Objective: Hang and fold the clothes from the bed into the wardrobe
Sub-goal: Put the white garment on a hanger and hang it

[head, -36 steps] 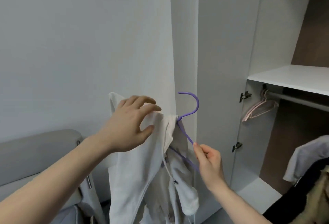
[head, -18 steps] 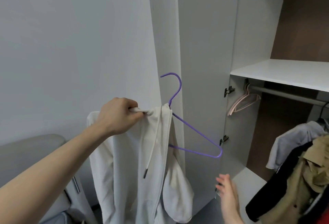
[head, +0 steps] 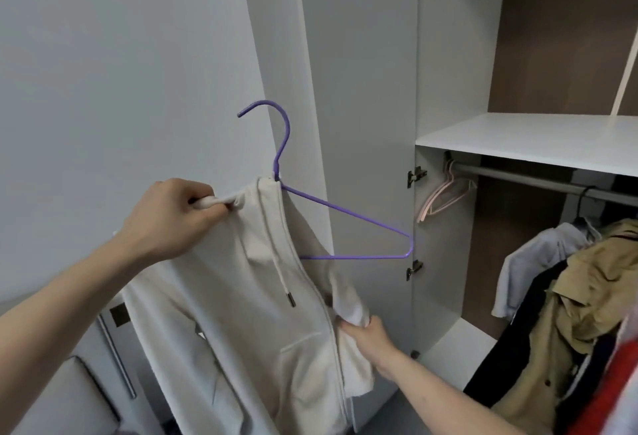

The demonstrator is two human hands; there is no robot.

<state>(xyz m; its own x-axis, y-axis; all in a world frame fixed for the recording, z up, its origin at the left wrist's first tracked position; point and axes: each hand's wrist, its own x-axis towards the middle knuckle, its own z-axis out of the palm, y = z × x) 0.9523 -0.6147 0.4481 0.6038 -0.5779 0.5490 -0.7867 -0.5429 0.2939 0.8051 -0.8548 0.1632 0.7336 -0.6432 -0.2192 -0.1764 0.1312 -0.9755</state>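
item, left: our left hand point(head: 172, 217), fist closed round a bunched fold of the cream cotton zip-up hoodie point(head: 241, 313) at its left shoulder, forearm raised from lower left, carrying garment and hanger together in mid-air before the open white wardrobe door point(head: 362, 89).

item, centre: thin purple wire hanger point(head: 345, 220), left arm inside the hoodie, right arm bare and jutting out. risk, in our judgement: weight sits on one side only, so the hoodie may slide off, or the hanger may tip out of the neck.

item, lower centre: our right hand point(head: 366, 331), arm reaching low, fingers gripping the loose right half of the hoodie. risk: pulling it down instead of up over the bare arm would drag the collar off.

item, right: grey metal wardrobe rail point(head: 518, 179), well apart, not yet reached.
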